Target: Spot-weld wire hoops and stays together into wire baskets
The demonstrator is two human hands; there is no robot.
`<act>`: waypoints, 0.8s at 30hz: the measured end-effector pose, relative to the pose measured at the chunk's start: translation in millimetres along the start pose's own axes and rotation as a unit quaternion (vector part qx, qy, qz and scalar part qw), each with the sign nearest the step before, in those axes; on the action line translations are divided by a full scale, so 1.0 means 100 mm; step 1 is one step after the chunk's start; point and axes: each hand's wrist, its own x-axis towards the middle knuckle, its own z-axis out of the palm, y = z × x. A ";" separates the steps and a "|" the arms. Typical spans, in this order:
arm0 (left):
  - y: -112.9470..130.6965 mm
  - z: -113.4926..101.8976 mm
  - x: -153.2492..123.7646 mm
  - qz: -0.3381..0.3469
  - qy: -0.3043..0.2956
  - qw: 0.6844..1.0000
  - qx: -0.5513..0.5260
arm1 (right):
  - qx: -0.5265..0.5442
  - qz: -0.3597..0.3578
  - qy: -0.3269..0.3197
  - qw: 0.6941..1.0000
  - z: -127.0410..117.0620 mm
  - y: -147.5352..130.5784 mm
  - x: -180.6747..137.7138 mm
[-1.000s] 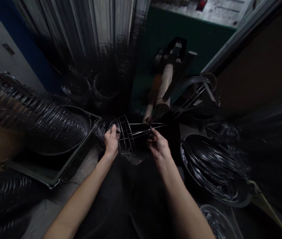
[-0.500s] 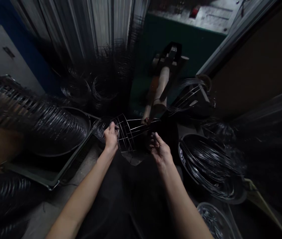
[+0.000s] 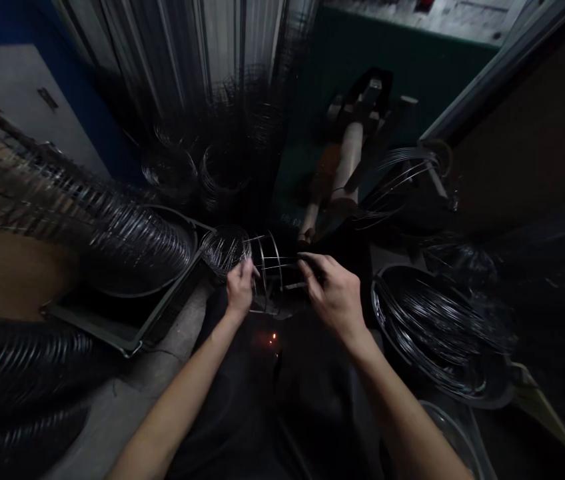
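A small wire frame (image 3: 271, 261) made of rings and straight rods sits between my hands, just below a machine's wooden lever (image 3: 341, 175). My left hand (image 3: 240, 290) is closed on the frame's left side. Over the frame's right side my right hand (image 3: 335, 293) is closed, pinching its rods. A few small orange sparks (image 3: 272, 339) glow just beneath the frame. The lower half of the frame is lost in the dark.
Long stacks of wire rings (image 3: 127, 233) lie at the left in a flat tray (image 3: 127, 333). A round tub of wire rings (image 3: 437, 333) stands at the right. A small ring bundle (image 3: 223, 247) sits beside my left hand. A green machine body (image 3: 402, 73) stands behind.
My right hand moved from the long rod ends back onto the frame. The rods no longer stick out to the right. Sparks have appeared under the frame. The view shifted right.
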 end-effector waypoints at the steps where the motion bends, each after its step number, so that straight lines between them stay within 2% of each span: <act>1: -0.03 -0.05 -0.12 0.021 -0.040 0.998 0.031 | -0.009 0.025 -0.004 1.000 0.01 0.05 0.07; 5: -0.14 -0.20 -0.41 0.121 -0.229 0.962 0.086 | 0.056 0.190 -0.092 0.976 -0.04 0.44 0.22; 6: -0.16 -0.24 -0.42 0.125 -0.244 0.958 0.084 | 0.077 0.213 -0.109 0.968 -0.07 0.55 0.19; 7: -0.18 -0.28 -0.40 0.113 -0.226 0.965 0.075 | 0.092 0.223 -0.115 0.964 -0.09 0.65 0.14; 9: -0.21 -0.37 -0.30 0.040 -0.122 0.991 0.037 | 0.095 0.214 -0.110 0.966 -0.11 0.83 -0.03; 10: -0.22 -0.40 -0.24 -0.018 -0.071 0.997 0.006 | 0.091 0.204 -0.105 0.969 -0.10 0.91 -0.15; 11: -0.23 -0.43 -0.17 -0.086 -0.044 0.995 -0.029 | 0.086 0.195 -0.102 0.972 -0.07 0.99 -0.27; 14: -0.23 -0.42 0.02 -0.293 -0.078 0.944 -0.128 | 0.063 0.166 -0.083 0.981 0.10 1.16 -0.63; 15: -0.23 -0.38 0.05 -0.338 -0.080 0.926 -0.149 | 0.054 0.155 -0.079 0.983 0.15 1.20 -0.74; 17: -0.25 -0.30 0.07 -0.375 -0.037 0.911 -0.169 | 0.037 0.132 -0.085 0.987 0.13 1.26 -0.94; 19: -0.28 -0.20 0.03 -0.364 0.006 0.915 -0.173 | 0.008 0.116 -0.086 0.990 -0.09 1.33 -1.14; 20: -0.29 -0.16 -0.02 -0.349 0.017 0.920 -0.175 | -0.026 0.116 -0.059 0.991 -0.29 1.38 -1.26; 21: -0.31 -0.12 -0.07 -0.331 0.026 0.926 -0.179 | -0.075 0.124 -0.015 0.989 -0.54 1.45 -1.39; 22: -0.32 -0.08 -0.13 -0.313 0.033 0.931 -0.184 | -0.145 0.144 0.055 0.977 -0.82 1.55 -1.53; 23: -0.34 -0.04 -0.19 -0.296 0.037 0.935 -0.190 | -0.235 0.182 0.131 0.946 -1.11 1.68 -1.68; 24: -0.35 -0.01 -0.25 -0.279 0.041 0.940 -0.193 | -0.324 0.238 0.174 0.899 -1.40 1.82 -1.82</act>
